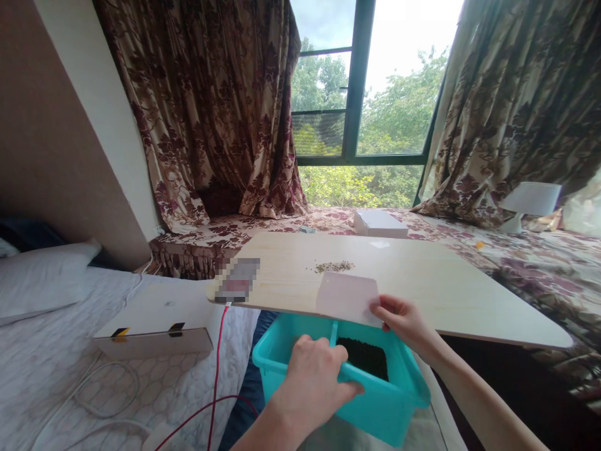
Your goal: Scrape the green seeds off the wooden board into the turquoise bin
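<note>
My left hand (314, 376) grips the near rim of a turquoise plastic bin (375, 410) below the table edge. A divider splits the bin, and dark granules (364, 357) lie in its right compartment. Between the thumb and fingers of my right hand (399, 316) is the right corner of a thin translucent plastic sheet (347, 294). That sheet lies over the tabletop's near edge, just above the bin. Right behind it, a small strip of mixed seed-like bits (334, 267) is scattered on the pale wooden table (446, 282).
A blurred-out device (238, 280) with a red cable (217, 363) sits at the table's left end. On the bed (235, 351) is a white box (159, 316). Behind the table are another white box (380, 223) and a lamp (530, 199).
</note>
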Demonstrator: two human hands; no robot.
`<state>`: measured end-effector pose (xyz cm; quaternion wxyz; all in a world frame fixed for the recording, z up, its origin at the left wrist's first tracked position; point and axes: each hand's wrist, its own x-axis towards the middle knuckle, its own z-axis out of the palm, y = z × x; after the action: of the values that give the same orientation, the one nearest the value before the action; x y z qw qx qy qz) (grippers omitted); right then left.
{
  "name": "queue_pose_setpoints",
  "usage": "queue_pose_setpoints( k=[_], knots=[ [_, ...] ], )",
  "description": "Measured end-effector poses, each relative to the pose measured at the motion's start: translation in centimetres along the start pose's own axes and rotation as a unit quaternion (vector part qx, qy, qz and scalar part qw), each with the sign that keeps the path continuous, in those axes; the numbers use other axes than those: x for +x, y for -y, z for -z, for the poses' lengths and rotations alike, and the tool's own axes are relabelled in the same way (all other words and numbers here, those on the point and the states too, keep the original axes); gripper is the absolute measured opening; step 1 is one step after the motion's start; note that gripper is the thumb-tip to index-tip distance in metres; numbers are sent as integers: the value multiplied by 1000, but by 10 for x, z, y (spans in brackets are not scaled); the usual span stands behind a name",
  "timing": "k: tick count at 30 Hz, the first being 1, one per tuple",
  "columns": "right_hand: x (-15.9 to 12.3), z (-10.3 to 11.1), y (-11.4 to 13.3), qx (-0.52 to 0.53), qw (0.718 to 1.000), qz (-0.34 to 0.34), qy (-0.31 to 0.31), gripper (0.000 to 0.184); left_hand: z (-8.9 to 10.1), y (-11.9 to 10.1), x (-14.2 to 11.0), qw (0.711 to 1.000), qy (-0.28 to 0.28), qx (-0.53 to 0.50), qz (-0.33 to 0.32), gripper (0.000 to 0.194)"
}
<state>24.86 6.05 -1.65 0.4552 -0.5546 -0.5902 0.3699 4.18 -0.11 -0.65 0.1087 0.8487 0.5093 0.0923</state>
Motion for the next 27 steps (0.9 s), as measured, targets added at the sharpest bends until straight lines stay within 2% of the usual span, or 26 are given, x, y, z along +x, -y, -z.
queue_pose_setpoints(
  k=[2, 4, 8, 10, 13, 17, 22, 27],
  knots=[
    [-4, 1, 4, -9, 999, 0, 36, 24, 0, -2, 0, 1000, 7, 2, 4, 32],
    [1, 10, 5, -4, 1000, 2, 18, 25, -1, -4, 1, 1000, 12, 1, 10, 31],
    [34, 44, -6, 14, 991, 7, -137, 28, -3, -8, 0, 999, 22, -14, 27, 29],
    [55, 58, -14, 9, 984, 1, -178, 30, -3, -10, -2, 998, 37, -18, 44, 29],
    [82, 67, -25, -9, 984, 12, -176, 35, -4, -14, -5, 996, 41, -21, 70, 28],
    [103, 63, -33, -14, 989, 37, -140, 35, -6, -19, -4, 994, 29, -29, 100, 27],
    [111, 63, -43, -27, 989, 52, -135, 31, -15, -20, 2, 990, 46, -16, 135, 27],
    [112, 65, -49, -36, 986, 53, -157, 31, -17, -21, 13, 990, 78, 14, 115, 30]
  ],
)
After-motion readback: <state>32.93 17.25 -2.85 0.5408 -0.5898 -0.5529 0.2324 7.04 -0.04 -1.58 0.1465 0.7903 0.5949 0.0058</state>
